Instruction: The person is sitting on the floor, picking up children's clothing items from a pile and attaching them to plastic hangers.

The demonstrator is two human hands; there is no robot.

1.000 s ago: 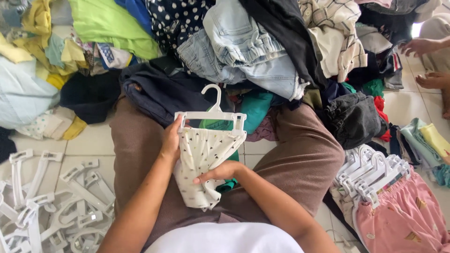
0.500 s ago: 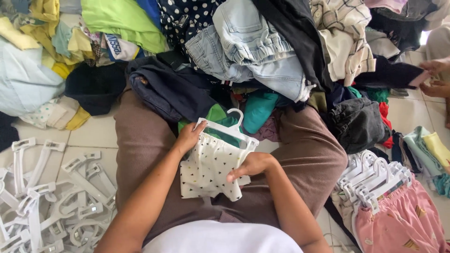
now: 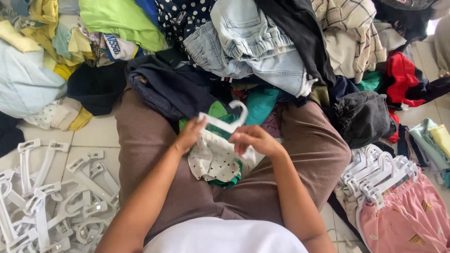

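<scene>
While both hands, left hand point(image 3: 190, 136) and right hand point(image 3: 253, 139), clench a white plastic hanger point(image 3: 224, 122) at mid-frame, soft spotted white shorts point(image 3: 213, 159) hang clipped beneath.

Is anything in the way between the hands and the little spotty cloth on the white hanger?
No. The left hand and right hand already grip the white hanger with the spotted cloth on it, over the lap. Nothing visible lies between them.

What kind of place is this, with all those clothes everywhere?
Probably a clothes sorting or packing spot, on a tiled floor. A big heap of clothes lies in front, loose white hangers sit to one side, and pink shorts already on hangers are stacked on the other.
</scene>
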